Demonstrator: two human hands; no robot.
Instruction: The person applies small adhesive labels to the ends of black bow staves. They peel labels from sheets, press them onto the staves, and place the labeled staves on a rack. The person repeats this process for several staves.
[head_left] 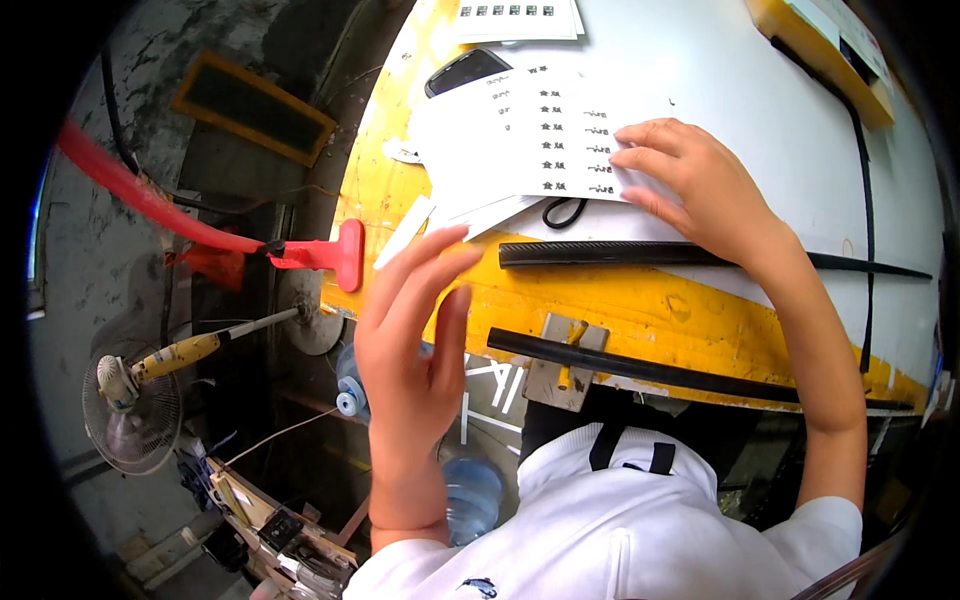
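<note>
A white sheet of stickers (575,135) with rows of small black print lies on the table. At its right edge is my right hand (690,175), fingertips spread along the edge and touching it or just over it. My left hand (412,320) is raised over the table's near left edge, its fingers apart and nothing in them. Between my hands a black tapered rod (590,254) with a woven-looking thick end lies across the table, partly hidden under my right wrist. Nearer to me, a second black rod (640,370) runs along the table edge, passing behind my right forearm.
A dark phone (467,72) lies partly under the papers, and a black loop (563,212) sits below the sheet. A metal clamp plate (568,362) is at the near edge. Left stand a red bracket (348,256) and a fan (133,415); a water bottle (472,500) is below.
</note>
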